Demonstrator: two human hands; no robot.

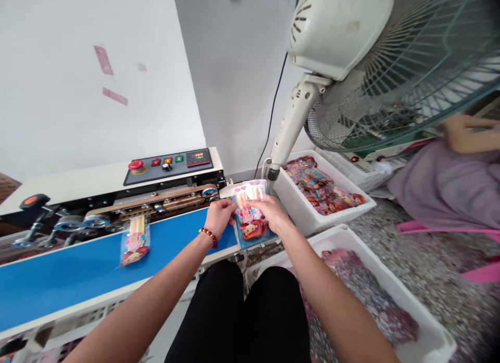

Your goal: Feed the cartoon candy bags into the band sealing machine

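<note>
At the right end of the blue conveyor belt (78, 272) of the white band-sealing machine (97, 180), the head view shows both bare hands meeting over a small stack of clear plastic packets printed with a cartoon face and filled with pastel sticks (250, 214). The left hand (219, 216), a red bead bracelet (208, 236) on its wrist, pinches the stack's left edge with fingers curled round it. The right hand (272, 213) grasps the stack from the right side, thumb on top. The stack sits just past the belt's right edge, its upper end fanned out toward the machine's sealing slot.

Further left on the belt, near its far edge, a single packet of the same kind (135, 240) lies flat, its top tucked under the metal guide rollers, well apart from the hands. Behind it is the grey control panel (170, 165) with a red push button, small coloured lamps and a digital readout.

To the right of the hands, a white plastic bin (336, 212) holds a heap of similar packets. A second white bin (429, 326), nearer the lower right corner, holds more. A white standing fan with a green wire guard (351, 35) leans over the bins. Beyond it, a person's purple sleeve (441, 180) shows at the right edge.
</note>
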